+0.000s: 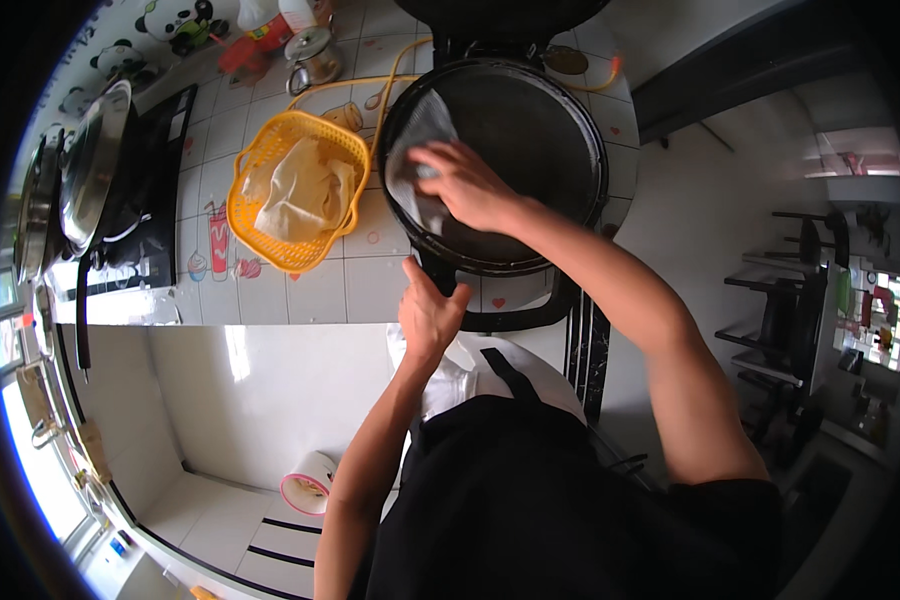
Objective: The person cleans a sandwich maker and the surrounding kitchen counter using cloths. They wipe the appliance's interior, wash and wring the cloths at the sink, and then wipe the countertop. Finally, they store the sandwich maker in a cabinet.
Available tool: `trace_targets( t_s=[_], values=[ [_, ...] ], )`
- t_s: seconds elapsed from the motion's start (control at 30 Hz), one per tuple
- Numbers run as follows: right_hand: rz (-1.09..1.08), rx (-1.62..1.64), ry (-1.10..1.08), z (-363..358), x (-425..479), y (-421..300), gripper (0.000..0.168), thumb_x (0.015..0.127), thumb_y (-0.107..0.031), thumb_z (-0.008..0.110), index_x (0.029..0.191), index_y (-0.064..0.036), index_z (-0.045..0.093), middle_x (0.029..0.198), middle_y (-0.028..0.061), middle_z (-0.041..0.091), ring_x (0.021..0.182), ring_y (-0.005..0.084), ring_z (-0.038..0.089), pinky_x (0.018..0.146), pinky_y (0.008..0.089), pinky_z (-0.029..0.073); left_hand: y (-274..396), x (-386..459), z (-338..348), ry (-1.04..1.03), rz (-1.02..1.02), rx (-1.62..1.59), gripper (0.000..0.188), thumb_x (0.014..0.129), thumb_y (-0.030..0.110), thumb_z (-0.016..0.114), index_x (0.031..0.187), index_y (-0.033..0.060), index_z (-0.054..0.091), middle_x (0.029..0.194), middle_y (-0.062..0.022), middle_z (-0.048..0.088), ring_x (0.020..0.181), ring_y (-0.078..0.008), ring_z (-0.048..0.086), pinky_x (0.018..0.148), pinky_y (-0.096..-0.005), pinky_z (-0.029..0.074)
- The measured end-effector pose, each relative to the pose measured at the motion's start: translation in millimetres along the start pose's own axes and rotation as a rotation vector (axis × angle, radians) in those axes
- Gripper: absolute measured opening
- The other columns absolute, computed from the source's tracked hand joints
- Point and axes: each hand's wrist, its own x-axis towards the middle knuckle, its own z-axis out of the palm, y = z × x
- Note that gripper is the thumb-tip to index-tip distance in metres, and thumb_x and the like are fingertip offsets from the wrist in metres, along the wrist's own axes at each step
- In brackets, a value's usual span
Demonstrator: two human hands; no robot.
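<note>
A round black electric griddle (pixel 532 142) stands open on the tiled counter, its lid (pixel 502 15) raised at the back. My right hand (pixel 469 184) presses a grey cloth (pixel 431 124) against the left inner side of the pan; the fingers look slightly blurred. At the front left of the griddle, my left hand (pixel 431 311) holds the black looped handle (pixel 499 321) near where it joins the body. Left of the griddle sits a yellow plastic basket (pixel 238 206) with a cream-coloured cloth (pixel 300 199) in it.
A yellow cord (pixel 397 64) runs behind the basket. A glass pot with a metal lid (pixel 313 56) stands at the back. To the left, a lidded pan (pixel 97 165) rests on a black cooktop (pixel 166 180). A white bin with pink rim (pixel 307 484) is on the floor.
</note>
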Motion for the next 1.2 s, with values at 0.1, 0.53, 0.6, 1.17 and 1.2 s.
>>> trace_targets(
  t_s=[0.1,0.53,0.6,1.17,1.2],
  values=[
    [0.114,-0.131,0.112,-6,31,52,0.029,0.075,0.004,0.049,0.096,-0.003,0.067,0.132,0.018,0.045,0.124,0.0314,0.041,0.102,0.0364,0.035,5,2,3,-0.034,0.014,-0.024,0.05,0.069,0.022,0.06,0.101,-0.0026,0.03,0.068,-0.0245,0.058,0.067,-0.045,0.056,0.064,-0.0477,0.045],
    [0.633,-0.504,-0.336,-86,-97,14,0.011,0.073,0.0,0.055,0.08,-0.001,0.064,0.086,0.0174,0.063,0.083,0.0342,0.062,0.07,0.043,0.051,-5,-4,3,0.047,0.057,-0.036,0.051,0.069,0.021,0.06,0.103,-0.0025,0.03,0.071,-0.0263,0.058,0.068,-0.0463,0.056,0.066,-0.0478,0.045],
    [0.592,-0.385,-0.27,-76,-109,-26,0.012,0.069,0.002,0.056,0.08,0.001,0.062,0.087,0.0199,0.061,0.084,0.0375,0.061,0.072,0.0448,0.05,-10,-7,1,0.033,0.054,-0.042,0.051,0.069,0.022,0.06,0.103,-0.0026,0.03,0.071,-0.0264,0.058,0.069,-0.0461,0.056,0.066,-0.0479,0.045],
    [0.391,-0.277,-0.638,-79,-78,-53,0.012,0.061,0.002,0.059,0.071,0.001,0.065,0.08,0.0209,0.064,0.081,0.034,0.064,0.075,0.0403,0.048,-15,-4,1,0.015,0.04,-0.062,0.056,0.067,0.021,0.061,0.108,-0.0042,0.032,0.075,-0.0259,0.059,0.073,-0.0434,0.058,0.07,-0.0456,0.045],
    [0.368,-0.199,-0.531,-68,-80,-55,0.016,0.061,0.003,0.059,0.076,0.002,0.065,0.085,0.0214,0.064,0.083,0.0354,0.063,0.078,0.0413,0.048,-12,-5,1,0.007,0.039,-0.052,0.056,0.067,0.021,0.061,0.108,-0.0043,0.032,0.074,-0.0262,0.059,0.072,-0.0438,0.058,0.07,-0.0462,0.045]
  ],
)
